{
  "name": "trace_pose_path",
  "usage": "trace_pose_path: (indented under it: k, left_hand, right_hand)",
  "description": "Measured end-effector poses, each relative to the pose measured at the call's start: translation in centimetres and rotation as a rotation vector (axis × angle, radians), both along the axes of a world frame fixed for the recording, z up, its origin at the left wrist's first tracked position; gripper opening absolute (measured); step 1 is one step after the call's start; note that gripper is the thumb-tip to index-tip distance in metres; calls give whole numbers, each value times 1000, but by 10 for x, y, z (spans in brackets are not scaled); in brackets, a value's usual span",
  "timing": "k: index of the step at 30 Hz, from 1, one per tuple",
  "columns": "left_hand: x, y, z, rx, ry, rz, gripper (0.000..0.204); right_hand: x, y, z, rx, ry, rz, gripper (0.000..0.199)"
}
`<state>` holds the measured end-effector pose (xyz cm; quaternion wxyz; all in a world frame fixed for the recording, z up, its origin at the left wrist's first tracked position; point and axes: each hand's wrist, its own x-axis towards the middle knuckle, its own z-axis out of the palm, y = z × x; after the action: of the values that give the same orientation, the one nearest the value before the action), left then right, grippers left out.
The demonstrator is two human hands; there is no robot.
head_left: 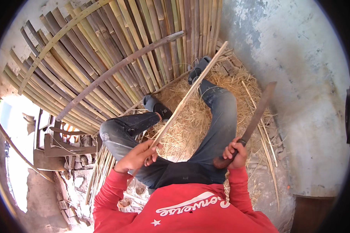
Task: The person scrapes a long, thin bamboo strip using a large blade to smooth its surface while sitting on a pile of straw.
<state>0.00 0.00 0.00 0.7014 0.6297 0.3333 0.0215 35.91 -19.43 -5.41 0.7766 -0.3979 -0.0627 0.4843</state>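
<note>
My left hand (pixel 141 156) is closed around the lower part of a long pale bamboo strip (pixel 190 91). The strip slants up and away to the right, across the space between my legs, and its far end reaches past my right foot. In my right hand (pixel 237 154) is a machete (pixel 256 116), gripped by its dark handle. Its brown, rusty-looking blade points up and away to the right, apart from the strip. Thin pale shavings (pixel 182 132) cover the ground between and around my legs.
A panel of upright bamboo slats (pixel 124 50) with curved crosspieces rises ahead and left. The blue-grey wall (pixel 303 97) stands close on my right. Several loose strips (pixel 267 151) lie beside my right leg, and a bundle of thin strips (pixel 101 171) lies left. Broken bricks (pixel 72 206) edge the floor.
</note>
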Motion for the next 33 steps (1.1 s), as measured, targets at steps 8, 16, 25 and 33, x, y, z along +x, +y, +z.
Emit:
trace_pose_path:
  k: [8,16,25,33]
  left_hand:
    - [23,-25,7,-271,-186,-1,36]
    - [59,-40,7,-245,-312,-43,34]
    - [80,-62,-11,-428,-260,55,39]
    - [112,-54,-24,-436,-189,104,39]
  right_hand:
    - [5,22,111,118,-410,80,18]
    - [-32,65,142,144,-620,78,19]
    - [5,61,121,14,-642,47,19]
    - [24,56,98,-105,-841,32,19]
